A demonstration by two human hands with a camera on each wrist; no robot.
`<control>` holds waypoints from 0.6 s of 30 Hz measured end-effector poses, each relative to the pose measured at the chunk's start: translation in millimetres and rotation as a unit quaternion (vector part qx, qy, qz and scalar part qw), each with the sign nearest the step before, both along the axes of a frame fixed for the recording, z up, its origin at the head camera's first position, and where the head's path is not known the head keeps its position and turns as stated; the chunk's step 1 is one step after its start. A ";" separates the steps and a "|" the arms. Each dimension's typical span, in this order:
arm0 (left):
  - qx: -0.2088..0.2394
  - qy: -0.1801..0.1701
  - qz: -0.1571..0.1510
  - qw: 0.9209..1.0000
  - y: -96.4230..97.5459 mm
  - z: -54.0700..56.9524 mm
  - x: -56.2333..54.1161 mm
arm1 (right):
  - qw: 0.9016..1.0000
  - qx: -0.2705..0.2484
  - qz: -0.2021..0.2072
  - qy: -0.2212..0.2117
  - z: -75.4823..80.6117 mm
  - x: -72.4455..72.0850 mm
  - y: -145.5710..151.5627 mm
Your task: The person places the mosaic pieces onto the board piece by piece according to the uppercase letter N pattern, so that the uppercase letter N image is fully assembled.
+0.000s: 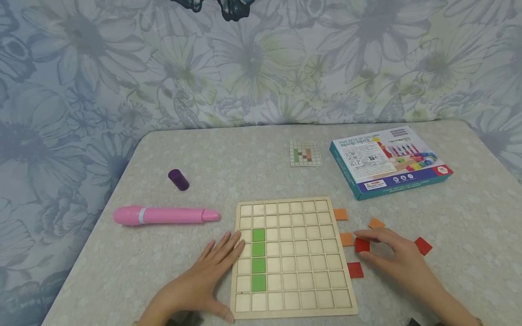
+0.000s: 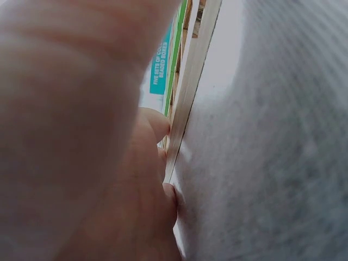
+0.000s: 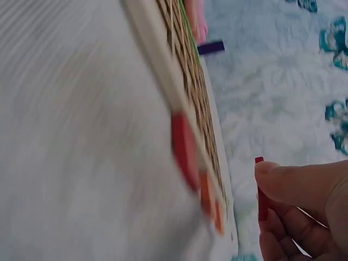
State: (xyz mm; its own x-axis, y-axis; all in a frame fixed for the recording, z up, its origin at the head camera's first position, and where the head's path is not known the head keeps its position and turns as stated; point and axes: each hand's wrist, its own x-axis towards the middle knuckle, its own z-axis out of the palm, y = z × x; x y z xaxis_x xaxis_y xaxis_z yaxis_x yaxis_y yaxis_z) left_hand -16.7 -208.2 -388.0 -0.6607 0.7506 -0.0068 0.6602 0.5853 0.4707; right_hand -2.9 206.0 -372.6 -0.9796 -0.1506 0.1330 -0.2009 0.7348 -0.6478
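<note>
A wooden grid board lies flat, with several green square tiles in a column in its second column from the left. My left hand rests at the board's left edge, fingers straight on the frame and thumb at the lower left corner. Between thumb and fingers, my right hand pinches a red square tile just right of the board. Another red tile touches the board's right edge, and a third red tile lies beyond the right hand. Orange tiles lie along that side too.
A small pattern card lies behind the board, left of a flat cardboard box. To the left are a pink marker-shaped tube and a dark purple cap. A floral-patterned cloth rises behind the table.
</note>
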 end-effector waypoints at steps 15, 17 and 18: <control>0.002 0.002 -0.002 1.000 -0.3 -1.3 0.7 | 0.963 -0.160 0.207 0.068 -15.5 1.7 -81.1; 0.001 0.002 -0.002 1.000 -0.2 -1.0 0.8 | 0.964 -0.159 0.209 0.050 -17.7 4.7 -84.0; 0.001 0.002 -0.002 1.000 -0.2 -0.8 0.7 | 0.964 -0.156 0.211 0.045 -19.0 5.9 -84.6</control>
State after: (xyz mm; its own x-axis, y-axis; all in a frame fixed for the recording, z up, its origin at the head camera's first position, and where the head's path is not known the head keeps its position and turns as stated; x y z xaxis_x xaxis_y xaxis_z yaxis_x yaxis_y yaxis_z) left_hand -16.0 -208.4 -388.9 -0.6580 0.7530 -0.0032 0.6639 0.5821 0.4694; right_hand 3.0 121.4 -391.6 -0.8230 -0.4713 0.3169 -0.5037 0.3479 -0.7907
